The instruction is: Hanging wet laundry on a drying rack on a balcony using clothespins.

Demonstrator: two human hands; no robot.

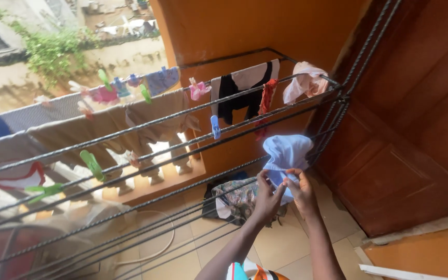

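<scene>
— What are the hands doing?

— Both are raised to a pale blue cloth draped over one of the dark metal drying lines. The left hand pinches its lower edge from the left, and the right hand grips it just beside, fingers closed on the fabric.

— Where does the cloth hang?

— Near the far right end of the lines, close to the brown wooden door.

— Any packages or signs?

— I see none to describe. The nearest marker is a blue peg clipped on a line, and green pegs sit further left.

— What else hangs there?

— A black-and-white garment, a red strip beside it, and a pink cloth at the corner. Beige clothes fill the lines to the left.

— Anything below?

— A patterned heap of laundry lies on the tiled floor, partly hidden behind the lines and the arms. An orange wall stands behind.
</scene>
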